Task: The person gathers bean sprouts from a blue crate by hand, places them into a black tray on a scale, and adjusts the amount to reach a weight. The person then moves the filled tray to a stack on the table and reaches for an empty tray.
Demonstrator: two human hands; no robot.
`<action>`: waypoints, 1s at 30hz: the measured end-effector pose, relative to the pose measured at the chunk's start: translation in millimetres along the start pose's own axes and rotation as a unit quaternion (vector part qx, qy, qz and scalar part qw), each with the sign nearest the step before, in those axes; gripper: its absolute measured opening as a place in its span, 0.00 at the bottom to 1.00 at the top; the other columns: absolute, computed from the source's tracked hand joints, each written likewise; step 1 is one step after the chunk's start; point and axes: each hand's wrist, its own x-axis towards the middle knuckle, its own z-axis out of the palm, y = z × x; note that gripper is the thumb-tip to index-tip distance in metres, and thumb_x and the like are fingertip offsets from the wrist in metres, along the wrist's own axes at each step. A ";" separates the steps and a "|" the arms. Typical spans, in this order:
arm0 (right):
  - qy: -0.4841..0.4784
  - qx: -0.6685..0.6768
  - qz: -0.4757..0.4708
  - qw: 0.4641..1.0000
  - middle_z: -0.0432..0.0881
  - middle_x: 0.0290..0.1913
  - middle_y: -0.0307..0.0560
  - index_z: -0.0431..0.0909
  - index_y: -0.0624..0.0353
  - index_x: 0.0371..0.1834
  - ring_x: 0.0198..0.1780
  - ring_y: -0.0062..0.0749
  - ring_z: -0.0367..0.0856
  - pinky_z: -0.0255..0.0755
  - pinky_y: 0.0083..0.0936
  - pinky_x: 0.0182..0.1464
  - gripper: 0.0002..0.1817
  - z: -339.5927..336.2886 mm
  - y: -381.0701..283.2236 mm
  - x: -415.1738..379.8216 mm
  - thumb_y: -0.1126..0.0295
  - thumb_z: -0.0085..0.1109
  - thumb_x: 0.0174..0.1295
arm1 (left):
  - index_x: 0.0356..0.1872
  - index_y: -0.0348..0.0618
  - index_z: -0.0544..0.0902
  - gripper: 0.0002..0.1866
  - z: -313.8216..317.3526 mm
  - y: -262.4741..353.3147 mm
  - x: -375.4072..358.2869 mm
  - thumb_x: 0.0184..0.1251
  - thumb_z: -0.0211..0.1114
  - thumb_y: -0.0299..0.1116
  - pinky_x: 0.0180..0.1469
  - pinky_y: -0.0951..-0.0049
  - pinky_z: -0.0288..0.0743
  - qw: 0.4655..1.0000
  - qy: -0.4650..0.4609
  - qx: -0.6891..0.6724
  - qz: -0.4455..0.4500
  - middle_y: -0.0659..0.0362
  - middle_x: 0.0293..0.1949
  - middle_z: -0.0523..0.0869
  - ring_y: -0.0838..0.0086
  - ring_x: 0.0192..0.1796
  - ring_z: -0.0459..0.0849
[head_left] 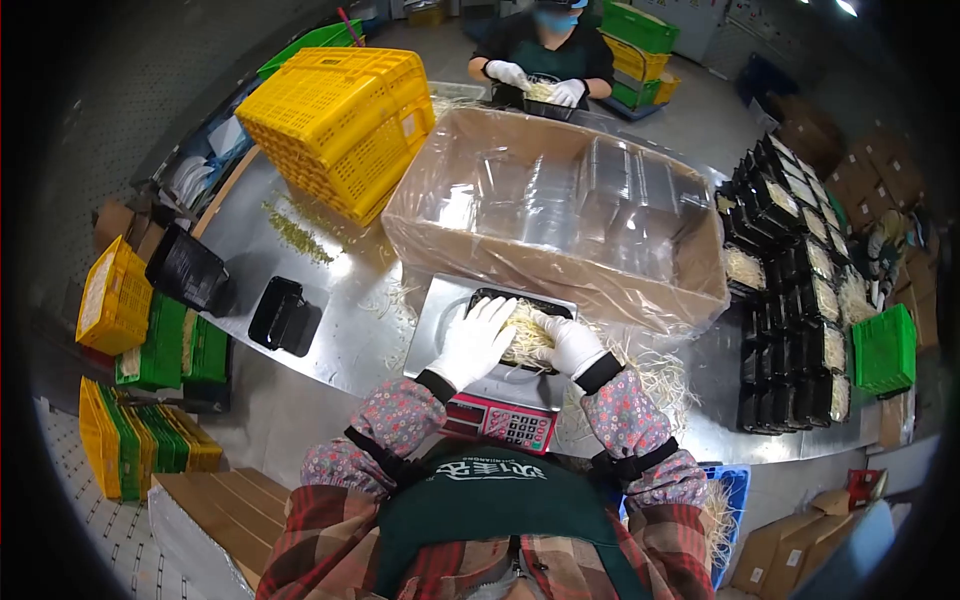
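A black plastic tray (553,307) of pale bean sprouts (524,335) rests on the metal pan of a red weighing scale (497,420). My left hand (475,340), in a white glove, lies with its fingers stretched out over the left side of the tray, touching the sprouts. From the right, my gloved right hand (572,348) bends its fingers and thumb round the edge of the sprouts. The glove hides its fingertips in part. Loose bean sprouts (650,385) are strewn on the table to the right of the scale.
Behind the scale stands a lined carton (560,265) of clear plastic lids. Yellow crates (340,120) are stacked at back left. Another black tray (278,312) lies left; stacked filled trays (800,300) stand right. A gloved co-worker (545,50) handles sprouts across the metal table (350,345).
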 end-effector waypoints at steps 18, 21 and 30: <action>0.085 -0.017 0.196 0.977 0.86 0.47 0.60 0.81 0.63 0.55 0.49 0.46 0.86 0.78 0.35 0.53 0.29 -49.2 96.4 -97.3 0.57 0.75 0.53 | 0.74 0.34 0.59 0.49 -62.9 -26.7 -6.7 0.56 0.70 0.50 0.77 0.55 0.51 0.987 -0.065 -0.150 0.006 0.41 0.73 0.63 0.50 0.76 0.59; 0.130 -0.005 0.171 0.977 0.79 0.59 0.65 0.73 0.59 0.66 0.63 0.53 0.77 0.71 0.40 0.63 0.43 -39.6 79.2 -93.0 0.45 0.74 0.50 | 0.73 0.32 0.59 0.56 -71.2 -32.3 -3.9 0.45 0.76 0.53 0.78 0.56 0.50 0.988 -0.096 -0.120 0.031 0.39 0.73 0.62 0.49 0.76 0.58; -0.004 -0.131 0.089 0.987 0.86 0.34 0.53 0.83 0.55 0.41 0.39 0.50 0.86 0.79 0.44 0.42 0.20 -5.5 -8.4 -15.8 0.50 0.64 0.56 | 0.69 0.45 0.68 0.46 -12.3 -3.4 45.1 0.50 0.71 0.57 0.64 0.54 0.65 0.982 -0.162 -0.028 0.096 0.49 0.60 0.75 0.54 0.60 0.73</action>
